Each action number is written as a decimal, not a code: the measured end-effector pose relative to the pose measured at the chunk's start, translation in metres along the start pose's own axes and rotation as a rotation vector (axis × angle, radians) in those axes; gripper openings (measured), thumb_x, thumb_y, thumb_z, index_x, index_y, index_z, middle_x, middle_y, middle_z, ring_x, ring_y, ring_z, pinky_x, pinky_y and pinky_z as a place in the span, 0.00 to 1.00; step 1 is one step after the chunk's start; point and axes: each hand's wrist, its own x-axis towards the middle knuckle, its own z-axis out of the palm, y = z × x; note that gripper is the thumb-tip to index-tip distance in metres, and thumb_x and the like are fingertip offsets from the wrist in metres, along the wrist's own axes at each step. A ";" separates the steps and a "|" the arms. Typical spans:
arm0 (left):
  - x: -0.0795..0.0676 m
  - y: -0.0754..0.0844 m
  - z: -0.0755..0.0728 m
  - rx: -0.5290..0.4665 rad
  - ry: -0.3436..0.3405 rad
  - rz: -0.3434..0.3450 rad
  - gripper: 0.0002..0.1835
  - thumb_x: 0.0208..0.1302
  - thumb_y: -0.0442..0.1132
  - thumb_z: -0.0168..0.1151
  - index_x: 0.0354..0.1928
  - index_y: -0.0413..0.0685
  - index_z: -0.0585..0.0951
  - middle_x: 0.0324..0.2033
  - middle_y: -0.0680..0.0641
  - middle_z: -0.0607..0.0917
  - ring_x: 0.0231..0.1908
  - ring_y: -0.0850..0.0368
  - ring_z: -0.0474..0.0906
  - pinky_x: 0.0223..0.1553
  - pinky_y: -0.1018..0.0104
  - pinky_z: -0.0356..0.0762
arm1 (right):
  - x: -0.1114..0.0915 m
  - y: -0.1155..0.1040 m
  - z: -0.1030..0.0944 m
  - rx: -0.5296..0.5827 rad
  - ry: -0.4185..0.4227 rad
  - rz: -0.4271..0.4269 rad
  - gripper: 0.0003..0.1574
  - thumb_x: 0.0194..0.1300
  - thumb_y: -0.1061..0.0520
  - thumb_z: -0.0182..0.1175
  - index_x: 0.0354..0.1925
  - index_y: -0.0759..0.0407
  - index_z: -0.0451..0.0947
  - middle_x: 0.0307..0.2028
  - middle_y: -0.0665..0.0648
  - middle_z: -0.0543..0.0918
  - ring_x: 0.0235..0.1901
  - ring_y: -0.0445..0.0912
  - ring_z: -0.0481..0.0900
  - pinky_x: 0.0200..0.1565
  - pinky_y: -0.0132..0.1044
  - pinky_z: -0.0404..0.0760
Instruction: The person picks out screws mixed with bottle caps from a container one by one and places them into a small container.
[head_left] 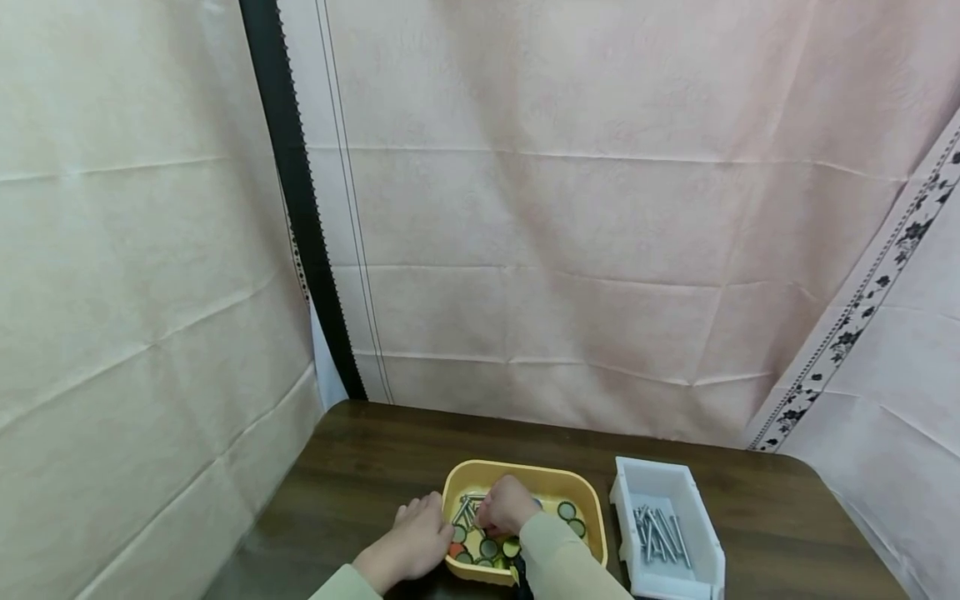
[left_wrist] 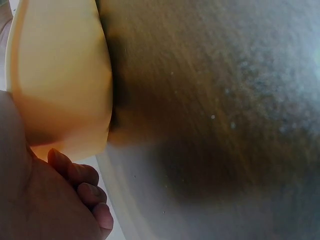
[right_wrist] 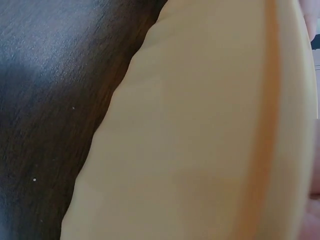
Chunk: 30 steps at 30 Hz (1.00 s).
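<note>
A yellow plastic basin point(head_left: 591, 500) stands on the table, holding silver screws point(head_left: 467, 510) at its left and several round caps point(head_left: 489, 548), mostly greenish, one red. My right hand point(head_left: 510, 504) reaches down inside the basin, beside the screws, fingers bent downward; its fingertips are hidden, so what they hold cannot be seen. My left hand point(head_left: 420, 537) rests against the basin's left side. In the left wrist view its fingers point(left_wrist: 90, 194) are loosely bent below the basin's outer wall point(left_wrist: 60, 75). The right wrist view is mostly filled by the basin's wall point(right_wrist: 190, 125).
A white bin point(head_left: 705, 554) with several silver screws point(head_left: 660, 533) stands right of the basin. The dark wooden table point(head_left: 360, 467) has rounded back corners. Pale cloth point(head_left: 570, 250) hangs behind it and at both sides.
</note>
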 end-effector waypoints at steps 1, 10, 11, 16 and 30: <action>0.000 0.000 0.000 0.002 0.002 -0.001 0.11 0.67 0.45 0.52 0.39 0.45 0.69 0.32 0.50 0.69 0.34 0.52 0.62 0.38 0.54 0.57 | 0.001 0.000 0.000 -0.006 -0.001 -0.009 0.26 0.48 0.69 0.68 0.09 0.53 0.65 0.13 0.50 0.76 0.16 0.45 0.79 0.21 0.36 0.76; 0.001 -0.002 0.001 -0.001 -0.008 -0.011 0.11 0.68 0.47 0.52 0.39 0.46 0.69 0.31 0.50 0.69 0.34 0.52 0.63 0.37 0.55 0.57 | -0.002 -0.002 -0.003 0.023 -0.006 0.030 0.29 0.46 0.69 0.66 0.08 0.49 0.59 0.14 0.57 0.80 0.16 0.50 0.81 0.23 0.42 0.79; 0.001 -0.002 0.001 -0.003 -0.010 -0.012 0.11 0.68 0.47 0.52 0.40 0.46 0.69 0.31 0.50 0.69 0.34 0.52 0.63 0.37 0.55 0.57 | -0.003 -0.002 -0.003 0.021 -0.007 0.030 0.29 0.46 0.69 0.66 0.08 0.50 0.60 0.14 0.58 0.80 0.17 0.51 0.81 0.23 0.43 0.79; 0.001 -0.001 0.000 -0.003 -0.016 -0.021 0.12 0.68 0.47 0.52 0.40 0.46 0.69 0.32 0.51 0.69 0.34 0.52 0.63 0.37 0.55 0.57 | -0.002 -0.001 -0.003 -0.007 -0.010 0.037 0.25 0.46 0.67 0.66 0.08 0.51 0.63 0.13 0.57 0.80 0.16 0.48 0.81 0.22 0.39 0.77; 0.002 0.001 -0.002 -0.001 -0.042 -0.049 0.11 0.68 0.47 0.51 0.41 0.46 0.69 0.33 0.50 0.70 0.34 0.51 0.63 0.38 0.53 0.57 | -0.005 0.005 0.001 0.074 0.018 -0.037 0.25 0.46 0.68 0.62 0.07 0.50 0.61 0.06 0.44 0.65 0.10 0.40 0.64 0.18 0.33 0.65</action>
